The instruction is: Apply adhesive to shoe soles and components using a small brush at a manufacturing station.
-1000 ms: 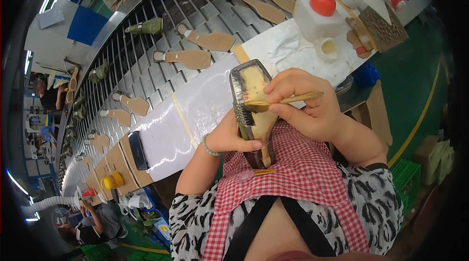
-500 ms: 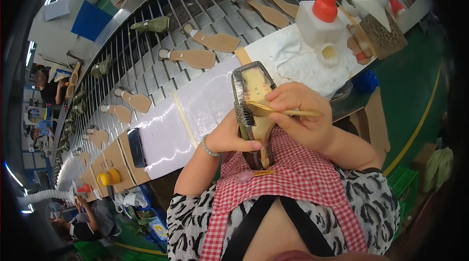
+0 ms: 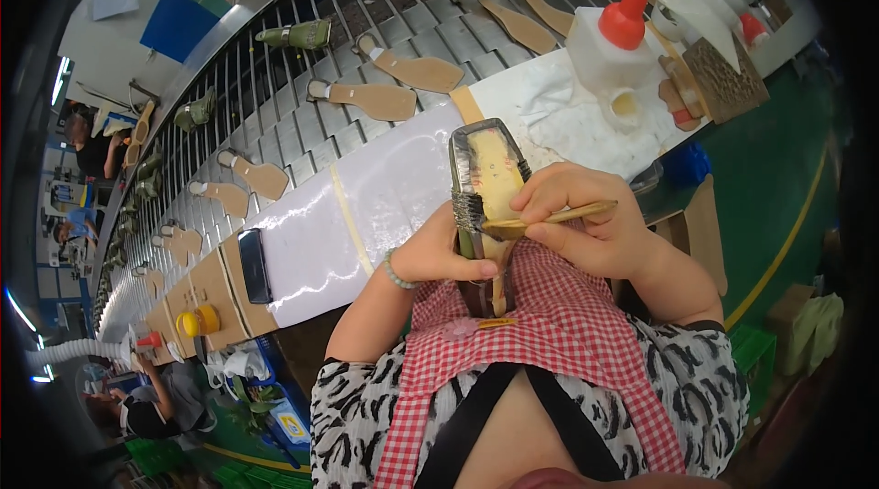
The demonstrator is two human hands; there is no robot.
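Note:
In front of my apron, my left hand [image 3: 441,249] is wrapped round a shoe upper on a last [image 3: 494,168], its pale yellow sole side turned up and its squared toe pointing away from me. The thumb lies across the narrow waist near the heel end. My right hand [image 3: 595,228] pinches a thin wooden-handled brush [image 3: 586,212] between thumb and fingers. The bristles rest at the side of the sole, by the gathered dark edge of the upper. Part of the shoe's right side is hidden behind my right fingers.
A white bottle with a red nozzle [image 3: 626,17] stands on the bench beside a small open cup [image 3: 625,106] and a white cloth [image 3: 558,104]. Beyond runs a roller conveyor carrying tan soles [image 3: 371,100] and green shoe uppers [image 3: 298,35]. A phone [image 3: 255,265] and yellow jar [image 3: 198,320] lie left.
The brush tip has shifted along the sole from its left edge toward the heel. My left hand keeps its hold on the shoe. The whole view has swung slightly.

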